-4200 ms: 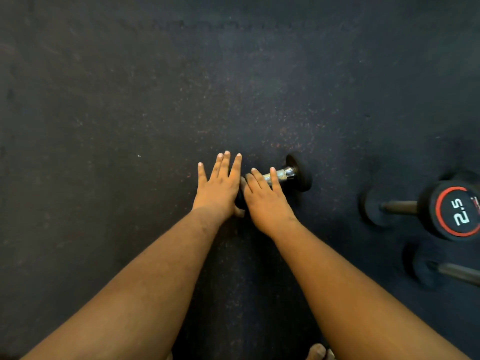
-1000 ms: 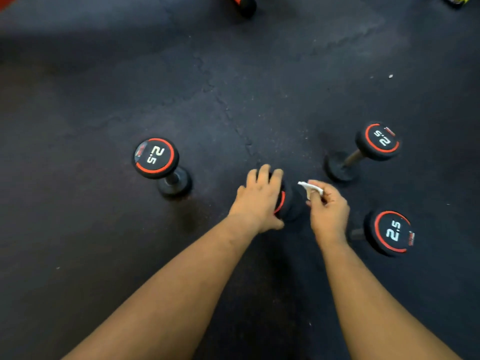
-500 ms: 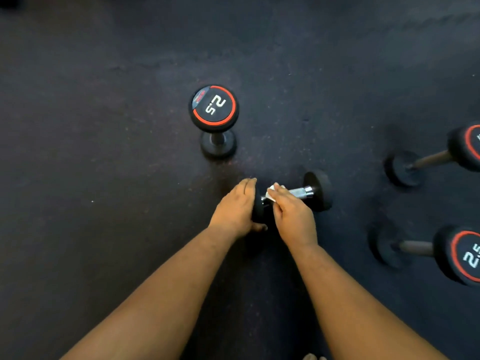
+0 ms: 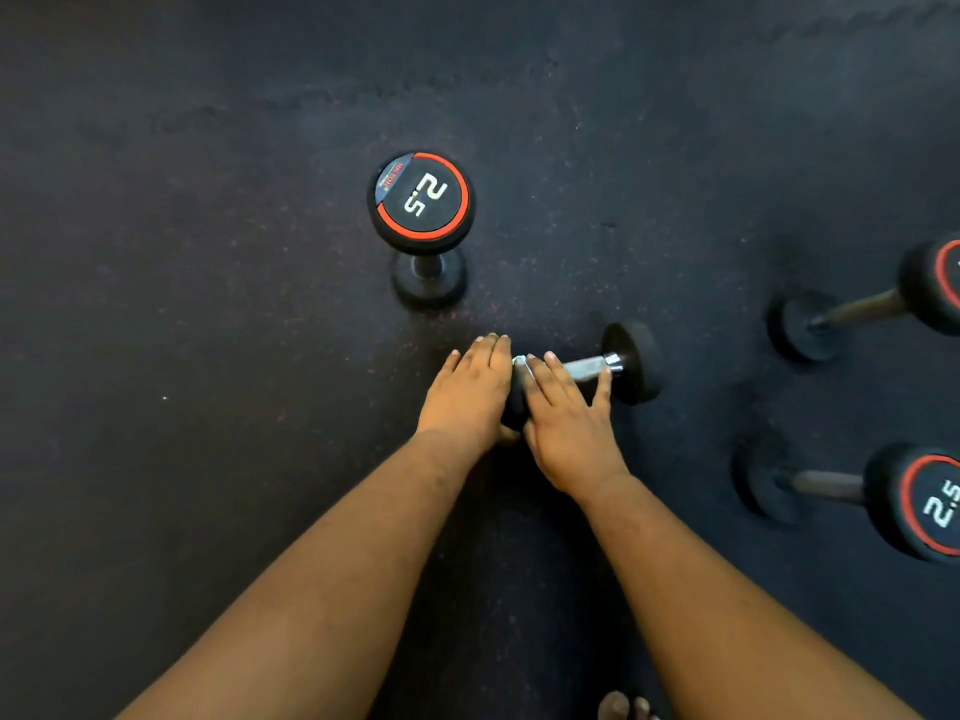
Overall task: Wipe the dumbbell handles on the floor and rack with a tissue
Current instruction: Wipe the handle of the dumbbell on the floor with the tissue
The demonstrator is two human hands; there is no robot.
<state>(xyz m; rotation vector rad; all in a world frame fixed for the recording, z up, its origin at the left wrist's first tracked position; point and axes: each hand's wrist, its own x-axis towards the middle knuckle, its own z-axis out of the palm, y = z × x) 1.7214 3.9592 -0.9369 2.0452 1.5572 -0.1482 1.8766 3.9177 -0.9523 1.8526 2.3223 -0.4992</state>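
Note:
A small black dumbbell (image 4: 631,363) with a chrome handle (image 4: 589,365) lies on its side on the dark rubber floor. My left hand (image 4: 467,392) rests flat on its near head, fingers straight, hiding most of that head. My right hand (image 4: 566,423) lies across the handle with straight fingers and the thumb spread toward the far head. It presses a white tissue (image 4: 519,362) against the handle. Only a small corner of the tissue shows by my fingertips.
An upright 2.5 dumbbell (image 4: 421,197) with a red ring stands just beyond my hands. Two more 2.5 dumbbells stand at the right edge, one farther away (image 4: 930,283) and one nearer (image 4: 919,504). My toes (image 4: 623,706) show at the bottom edge.
The dumbbell went from upright to lying on its side. My right hand came down from a pinch onto the handle and has flattened, thumb spread, covering most of the tissue. My left hand stays on the head.

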